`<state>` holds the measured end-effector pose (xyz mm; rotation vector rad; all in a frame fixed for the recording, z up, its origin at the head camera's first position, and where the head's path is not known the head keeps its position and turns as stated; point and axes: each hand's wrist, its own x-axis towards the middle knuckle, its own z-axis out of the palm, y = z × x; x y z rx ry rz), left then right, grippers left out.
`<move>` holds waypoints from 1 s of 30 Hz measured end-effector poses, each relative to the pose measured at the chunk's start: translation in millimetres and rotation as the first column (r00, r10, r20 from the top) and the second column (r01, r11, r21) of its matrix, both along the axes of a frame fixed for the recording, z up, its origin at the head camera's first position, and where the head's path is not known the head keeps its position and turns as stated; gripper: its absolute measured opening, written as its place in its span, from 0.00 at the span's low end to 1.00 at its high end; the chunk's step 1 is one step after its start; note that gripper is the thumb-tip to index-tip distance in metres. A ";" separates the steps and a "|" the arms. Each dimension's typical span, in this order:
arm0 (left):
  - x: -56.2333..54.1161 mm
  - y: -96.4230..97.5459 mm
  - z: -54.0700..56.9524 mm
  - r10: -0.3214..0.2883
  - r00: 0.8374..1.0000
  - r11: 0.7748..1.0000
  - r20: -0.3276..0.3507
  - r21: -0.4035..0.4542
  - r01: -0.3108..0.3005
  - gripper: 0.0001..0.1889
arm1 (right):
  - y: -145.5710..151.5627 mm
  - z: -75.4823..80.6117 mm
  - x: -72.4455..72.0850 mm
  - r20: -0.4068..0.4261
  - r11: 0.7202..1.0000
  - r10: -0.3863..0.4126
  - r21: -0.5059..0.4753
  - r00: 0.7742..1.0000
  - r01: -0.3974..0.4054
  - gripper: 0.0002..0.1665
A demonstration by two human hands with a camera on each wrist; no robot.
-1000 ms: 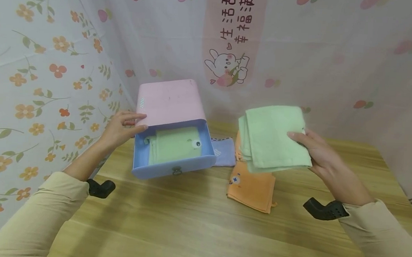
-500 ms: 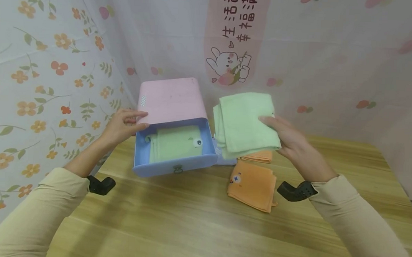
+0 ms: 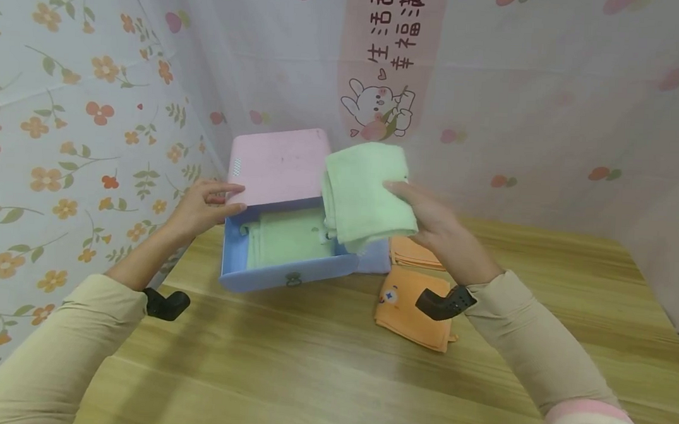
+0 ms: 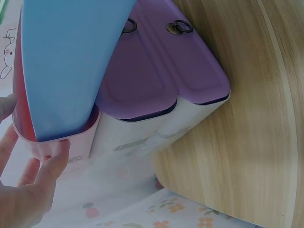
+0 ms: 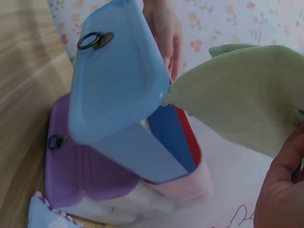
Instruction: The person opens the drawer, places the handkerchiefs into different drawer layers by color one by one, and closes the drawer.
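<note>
My left hand (image 3: 200, 211) grips the left front corner of a pink-topped drawer cabinet (image 3: 279, 165), fingers on its top and thumb at the front rim. From the cabinet a blue drawer (image 3: 291, 277) is pulled out. Inside lies a folded green towel (image 3: 287, 235) with an eye design, partly hidden. My right hand (image 3: 438, 226) pinches another folded green towel (image 3: 369, 194), thumb on the near face. That towel hangs above the drawer's right end; in the right wrist view its corner overlaps the drawer front.
Two purple drawers (image 4: 137, 80) in pale casings sit below the blue one, both pushed in. Orange folded towels (image 3: 412, 307) lie on the wooden table (image 3: 287, 368) to the right. A bluish towel (image 3: 374, 258) lies beside the cabinet. Patterned curtains (image 3: 492, 105) stand behind.
My right hand has carried the green towel leftward, from above the orange towels to over the drawer's right end. The left hand has stayed on the cabinet.
</note>
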<state>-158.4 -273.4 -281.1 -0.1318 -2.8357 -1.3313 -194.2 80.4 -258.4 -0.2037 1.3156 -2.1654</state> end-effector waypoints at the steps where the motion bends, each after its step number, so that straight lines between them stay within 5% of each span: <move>1: 0.2 0.1 -0.2 0.001 1.000 1.000 0.001 0.004 -0.001 0.27 | -3.2 0.9 -0.1 -0.011 1.000 0.010 0.003 1.000 -0.010 0.18; 8: -0.2 0.8 -1.3 0.004 1.000 1.000 0.001 0.005 -0.004 0.27 | -24.7 7.7 0.2 -0.008 0.999 0.032 -0.024 0.999 -0.032 0.22; 30: 0.0 1.4 -0.5 0.002 1.000 0.999 0.001 0.036 -0.002 0.27 | -87.2 0.9 5.2 -0.012 0.985 0.134 0.109 0.991 -0.132 0.20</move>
